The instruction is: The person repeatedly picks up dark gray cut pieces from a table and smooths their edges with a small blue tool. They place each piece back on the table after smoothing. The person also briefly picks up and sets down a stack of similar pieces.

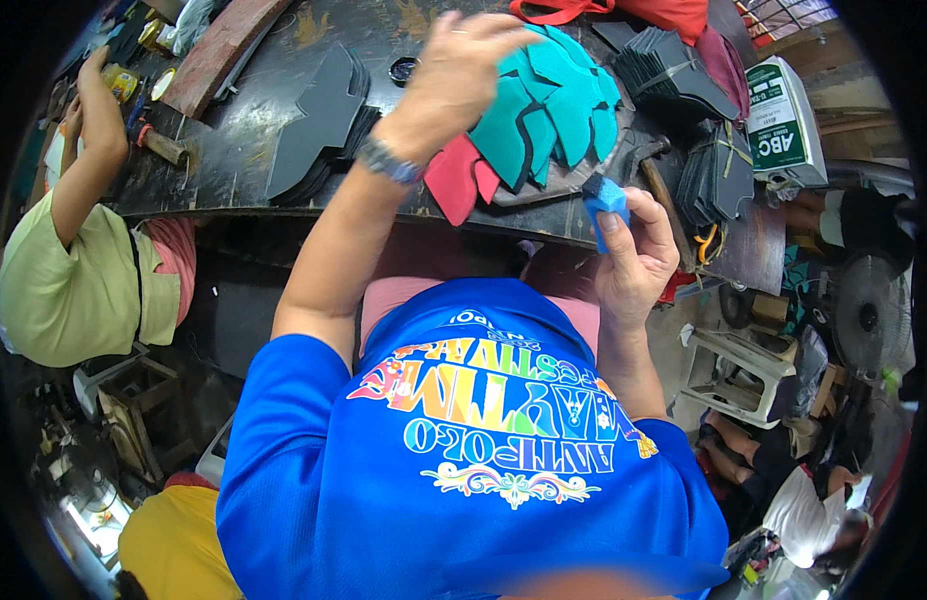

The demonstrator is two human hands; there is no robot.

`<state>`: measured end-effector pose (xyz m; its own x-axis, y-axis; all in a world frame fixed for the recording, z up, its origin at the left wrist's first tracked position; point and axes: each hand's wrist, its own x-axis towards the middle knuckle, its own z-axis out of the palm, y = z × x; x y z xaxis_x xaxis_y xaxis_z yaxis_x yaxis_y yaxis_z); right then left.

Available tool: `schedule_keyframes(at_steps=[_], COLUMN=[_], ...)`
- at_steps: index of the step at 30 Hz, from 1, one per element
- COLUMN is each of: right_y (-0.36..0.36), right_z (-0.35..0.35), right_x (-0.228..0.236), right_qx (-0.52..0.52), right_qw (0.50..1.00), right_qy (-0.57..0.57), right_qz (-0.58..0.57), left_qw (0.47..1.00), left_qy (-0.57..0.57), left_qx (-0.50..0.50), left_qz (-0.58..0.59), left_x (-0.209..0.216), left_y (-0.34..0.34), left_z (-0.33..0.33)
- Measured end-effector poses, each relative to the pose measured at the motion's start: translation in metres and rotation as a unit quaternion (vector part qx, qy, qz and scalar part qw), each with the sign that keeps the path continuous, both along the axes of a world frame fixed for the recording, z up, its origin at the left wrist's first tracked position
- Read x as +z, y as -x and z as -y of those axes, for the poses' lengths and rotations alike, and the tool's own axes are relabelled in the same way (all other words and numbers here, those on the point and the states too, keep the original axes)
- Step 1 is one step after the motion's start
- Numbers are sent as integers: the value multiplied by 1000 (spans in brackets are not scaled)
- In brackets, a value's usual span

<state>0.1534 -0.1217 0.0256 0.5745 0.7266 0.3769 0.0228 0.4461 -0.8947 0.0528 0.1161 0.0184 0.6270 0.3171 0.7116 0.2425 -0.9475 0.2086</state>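
Here the person's left hand (462, 62) reaches out over the dark, worn wooden tabletop (244, 130), fingers loosely spread and lowered onto the fan of teal leaf-shaped cut pieces (549, 100), apparently to steady or pick at the top one. The teal pieces overlap like scales on a round grey board, with red cut pieces of similar shape (462, 178) poking out at the near edge, which keeps each one reachable in turn. The right hand (639, 255) is held close to the body, below the tabletop's edge, pinching a small blue block (606, 200) between thumb and fingers, lifted clear of the surface as if ready for use. Stacks of dark grey cut sheets (319, 125) lie to the left of the fan, and more bundled dark pieces (714, 175) sit to the right, tied with string. Another person in a pale green shirt (69, 290) works at the far left end.
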Motion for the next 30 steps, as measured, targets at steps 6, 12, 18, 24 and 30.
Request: schedule_keyframes(at_steps=[6, 12, 18, 24, 30], right_y=[8, 24, 25, 25, 20], right_z=[-12, -24, -17, -18, -21], right_x=[-3, -1, -4, -14, -21], right_qx=[59, 121, 104, 105, 120], right_qw=[998, 990, 990, 986, 982], right_qy=[25, 66, 94, 123, 116], right_qz=[0, 18, 11, 24, -85], left_qw=[941, 906, 916, 905, 914], left_qy=[64, 219, 192, 237, 225], left_qx=[331, 361, 352, 354, 255], left_qz=[-16, -29, -29, 0, 221], left_x=[0, -28, -35, -34, -25], left_y=[122, 152, 154, 155, 149], left_z=[-17, -18, -28, -40, -28])
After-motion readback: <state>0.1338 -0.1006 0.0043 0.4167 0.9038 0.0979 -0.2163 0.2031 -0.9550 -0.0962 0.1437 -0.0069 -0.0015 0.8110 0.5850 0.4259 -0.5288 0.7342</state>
